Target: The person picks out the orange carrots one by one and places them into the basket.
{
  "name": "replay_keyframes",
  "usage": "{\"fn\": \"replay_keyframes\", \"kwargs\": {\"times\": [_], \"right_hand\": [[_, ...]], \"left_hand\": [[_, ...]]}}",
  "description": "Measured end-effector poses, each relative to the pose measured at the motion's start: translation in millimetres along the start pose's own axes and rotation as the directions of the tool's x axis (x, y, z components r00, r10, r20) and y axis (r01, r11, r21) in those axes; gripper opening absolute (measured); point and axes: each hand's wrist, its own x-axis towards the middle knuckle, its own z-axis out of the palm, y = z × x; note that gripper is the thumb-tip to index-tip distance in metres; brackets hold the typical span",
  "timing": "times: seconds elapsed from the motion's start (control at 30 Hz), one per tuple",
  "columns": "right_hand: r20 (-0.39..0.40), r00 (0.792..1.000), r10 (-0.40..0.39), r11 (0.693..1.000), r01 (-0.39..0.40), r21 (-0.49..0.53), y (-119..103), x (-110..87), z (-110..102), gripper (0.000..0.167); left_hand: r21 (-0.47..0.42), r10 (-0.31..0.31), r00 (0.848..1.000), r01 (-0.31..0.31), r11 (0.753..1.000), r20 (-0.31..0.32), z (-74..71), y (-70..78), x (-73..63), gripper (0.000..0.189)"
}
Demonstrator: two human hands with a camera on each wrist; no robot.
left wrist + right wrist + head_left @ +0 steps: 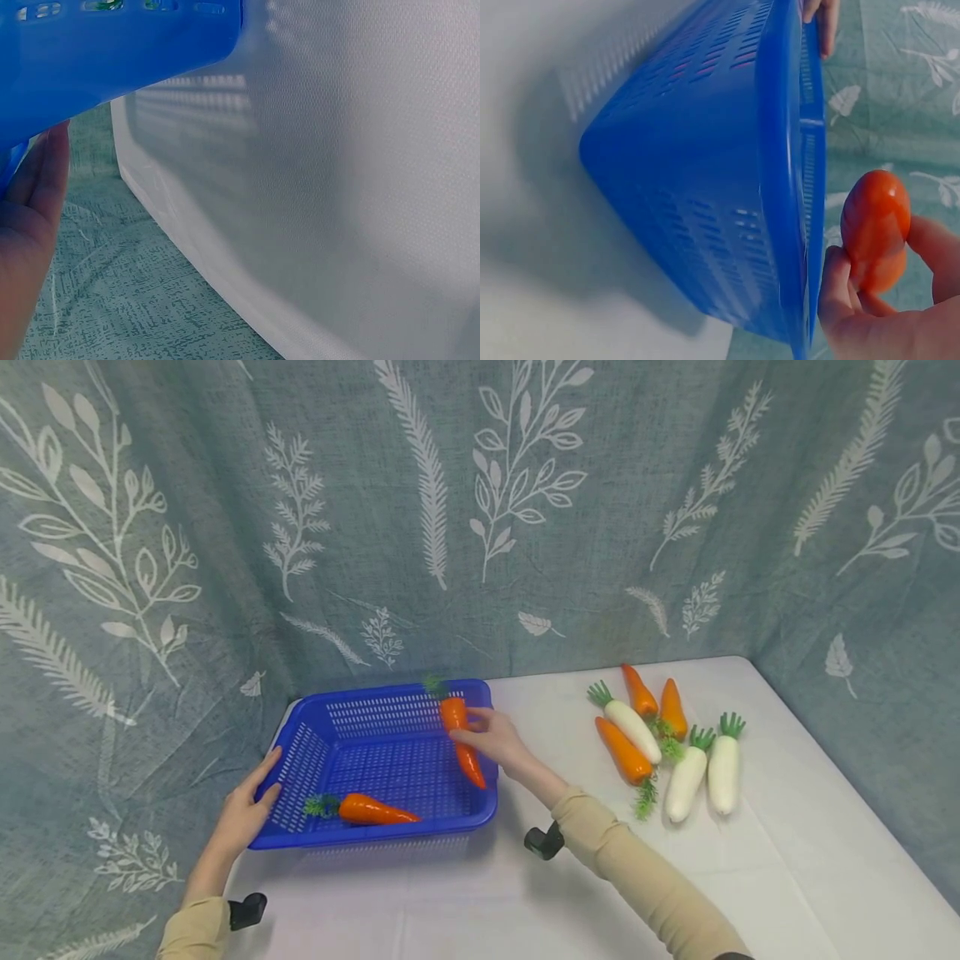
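A blue plastic basket (375, 836) with slotted walls stands on the table. My left hand (243, 810) holds its left rim; in the left wrist view, the fingers (51, 169) lie along the outside of the wall. Over the right side of the basket, my right hand (495, 739) pinches an orange carrot (453, 714) between thumb and fingers. The leafy top points to the back and the tip toward the front right. In the right wrist view, this carrot (876, 217) is seen end-on beside the basket's rim. Another carrot (371, 810) lies inside, near the front wall.
On the right of the white-covered table (570, 910) lies a loose group of carrots (624, 752) and white radishes (723, 777) with green tops. A grey-green curtain (555, 618) with white leaf patterns hangs right behind the table and down both sides.
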Motion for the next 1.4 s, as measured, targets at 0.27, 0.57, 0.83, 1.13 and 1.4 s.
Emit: {"fn": "replay_keyframes", "kwargs": {"times": [0.27,0.57,0.83,1.13,1.4], "right_hand": [[0.062,0.998,0.027,0.999,-0.028,0.021,-0.3,1.6,16.3,0.062],[0.054,0.998,0.033,0.999,-0.035,0.042,0.3,-0.8,31.9,0.060],[0.026,0.999,0.019,0.999,-0.018,-0.037,2.2,-0.1,44.2,0.060],[0.004,1.000,0.015,0.983,-0.015,-0.181,9.2,-0.8,59.2,0.057],[-0.016,0.999,0.029,0.959,-0.032,-0.281,19.8,0.3,70.5,0.058]], "left_hand": [[-0.002,-0.006,1.000,0.006,1.000,-0.001,0.9,-0.6,0.3,0.055],[-0.005,0.007,1.000,-0.007,1.000,-0.007,1.4,2.9,-0.1,0.055],[-0.006,-0.008,1.000,0.008,1.000,-0.002,1.1,0.6,-0.9,0.055],[-0.003,-0.008,1.000,0.008,1.000,-0.006,0.7,1.2,-2.7,0.055],[0.008,-0.012,1.000,0.012,1.000,-0.008,2.8,1.3,-3.4,0.055]]}}
